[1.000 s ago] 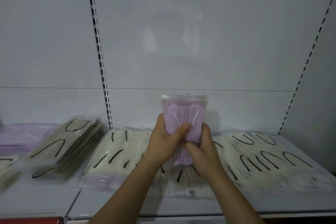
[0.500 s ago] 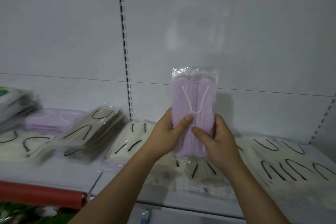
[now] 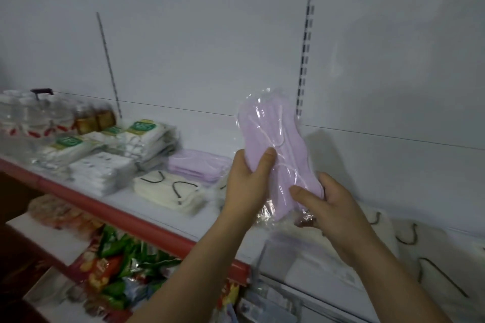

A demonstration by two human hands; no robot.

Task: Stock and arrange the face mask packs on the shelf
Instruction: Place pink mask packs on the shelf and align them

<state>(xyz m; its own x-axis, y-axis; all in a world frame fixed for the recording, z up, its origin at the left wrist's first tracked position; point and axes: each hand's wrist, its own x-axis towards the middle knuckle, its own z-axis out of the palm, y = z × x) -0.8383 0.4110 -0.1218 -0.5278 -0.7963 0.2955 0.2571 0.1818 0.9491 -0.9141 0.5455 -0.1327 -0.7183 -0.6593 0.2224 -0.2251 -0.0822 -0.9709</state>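
The white shelf (image 3: pixel 157 217) with its red front edge runs from nine o'clock toward four o'clock, its right end cut off by the frame. At nine o'clock, blurred bottles (image 3: pixel 39 113) and green-labelled white packs (image 3: pixel 141 136) sit too smeared to read. Nearer centre lie a lilac stack of mask packs (image 3: pixel 194 165) and a cream stack with dark ear loops (image 3: pixel 168 189). More cream packs (image 3: pixel 420 249) at four o'clock lie partly behind my arms. Above the shelf, at centre, I hold the lilac mask pack (image 3: pixel 267 139) tilted: my left hand (image 3: pixel 246 186) grips its left edge, thumb across the front, and my right hand (image 3: pixel 333 207) pinches its lower end, whose wrapper is hidden by my fingers.
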